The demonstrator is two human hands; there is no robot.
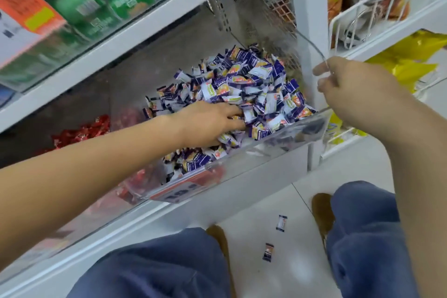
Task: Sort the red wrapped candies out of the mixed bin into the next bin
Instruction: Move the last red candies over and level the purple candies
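Left hand: the left hand (208, 126) lies in the mixed bin (266, 150), fingers pushed down into the purple and white candies (244, 84); the fingertips are buried, so I cannot tell if they pinch anything.
Right hand: the right hand (350, 87) pinches the thin clear edge (314, 48) at the right side of the bin.
Red candies: a red pile (79, 133) lies in the next bin to the left, partly hidden by the left arm; more red shows blurred behind the clear front, perhaps the same pile.
Floor: two small wrapped candies (281, 222) lie between the knees (362, 225).
Upper shelf: green cans (101, 5), blurred, their labels not readable.
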